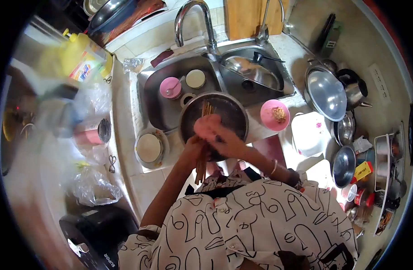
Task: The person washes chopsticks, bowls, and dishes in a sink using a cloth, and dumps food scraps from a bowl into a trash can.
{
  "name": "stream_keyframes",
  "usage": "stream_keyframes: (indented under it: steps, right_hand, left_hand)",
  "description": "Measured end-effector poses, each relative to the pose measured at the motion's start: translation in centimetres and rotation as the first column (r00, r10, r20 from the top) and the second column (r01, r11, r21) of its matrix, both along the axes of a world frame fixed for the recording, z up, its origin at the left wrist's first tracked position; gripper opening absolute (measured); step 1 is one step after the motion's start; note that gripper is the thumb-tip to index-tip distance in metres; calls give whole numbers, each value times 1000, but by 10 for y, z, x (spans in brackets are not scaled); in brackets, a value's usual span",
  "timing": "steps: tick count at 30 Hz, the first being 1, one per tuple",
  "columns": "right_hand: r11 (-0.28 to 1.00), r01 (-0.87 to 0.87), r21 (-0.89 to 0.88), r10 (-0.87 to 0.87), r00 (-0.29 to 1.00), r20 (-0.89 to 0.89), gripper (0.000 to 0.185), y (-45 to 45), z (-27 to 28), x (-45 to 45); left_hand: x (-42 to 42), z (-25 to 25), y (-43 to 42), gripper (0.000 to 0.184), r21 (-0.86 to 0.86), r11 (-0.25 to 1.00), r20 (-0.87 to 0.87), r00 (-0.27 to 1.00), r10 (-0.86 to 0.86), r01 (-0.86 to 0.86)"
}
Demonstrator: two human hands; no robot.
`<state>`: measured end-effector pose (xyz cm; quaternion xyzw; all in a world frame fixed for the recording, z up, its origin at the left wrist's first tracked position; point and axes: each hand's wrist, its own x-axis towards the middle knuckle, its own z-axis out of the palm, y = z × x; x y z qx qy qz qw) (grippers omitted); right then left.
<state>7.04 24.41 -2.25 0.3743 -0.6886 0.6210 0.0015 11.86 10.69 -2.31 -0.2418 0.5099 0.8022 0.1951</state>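
Over a dark round pan (pixel 240 112) at the front edge of the sink, my left hand (pixel 195 146) is closed round a bundle of chopsticks (pixel 200 168). Their tips show above the hands and their other ends point down toward my body. My right hand (pixel 226 141) is closed on a pink cloth (pixel 207 126), which lies against the upper part of the bundle. The cloth hides part of the chopsticks and some fingers.
Left basin (pixel 157 110) holds a pink bowl (pixel 170 87) and a white cup (pixel 195 78). A lid (pixel 247 72) lies in the right basin. Stacked bowls (pixel 149 147) stand front left; a pink bowl with food scraps (pixel 268 121) is right. The faucet (pixel 211 33) rises behind.
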Motion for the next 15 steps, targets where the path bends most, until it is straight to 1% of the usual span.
stream_keyframes:
  steps: [1, 3, 4, 6, 7, 9, 10, 11, 12, 13, 15]
  right_hand:
    - [1000, 4, 0, -4, 1000, -2, 37, -5, -2, 8]
    - [975, -53, 217, 40, 997, 65, 36, -13, -10, 19]
    - [975, -55, 216, 42, 997, 64, 36, -15, -13, 16]
    - [953, -111, 283, 69, 986, 152, 36, -20, -20, 6]
    - [952, -119, 283, 76, 985, 158, 36, -22, -25, 2]
    - [931, -103, 349, 44, 984, 172, 35, -29, -35, -12]
    - [931, -107, 348, 49, 984, 171, 35, -33, -51, -19]
    - [929, 11, 370, 4, 999, -41, 32, -36, -74, -26]
    - [922, 131, 366, -37, 967, -251, 29, -38, -76, -32]
    - [922, 125, 365, -32, 968, -251, 29, -37, -78, -38]
    - [949, 63, 310, -87, 994, 66, 28, -32, -78, -51]
  left_hand:
    - [-3, 6, 9, 16, 0, 1000, -2, 1000, -4, 4]
    - [-4, 16, 22, 19, 77, 976, -140, 967, 211, -202]
    - [-2, 13, 19, 19, 77, 976, -141, 967, 213, -203]
    - [6, 1, 5, 17, -93, 995, -16, 999, 45, -46]
    - [11, -3, -1, 17, -93, 994, -10, 999, 51, -52]
    - [14, -7, -12, 13, -177, 977, -49, 991, -125, 115]
    - [16, -5, -15, 13, -178, 978, -50, 991, -121, 110]
    - [19, -1, -17, 14, -188, 971, -13, 988, -152, 147]
    - [22, 3, -19, 15, -195, 963, 25, 983, -182, 184]
    - [27, 9, -20, 15, -196, 964, 26, 984, -177, 179]
    - [36, 24, -23, 9, -228, 951, 51, 978, -203, 210]
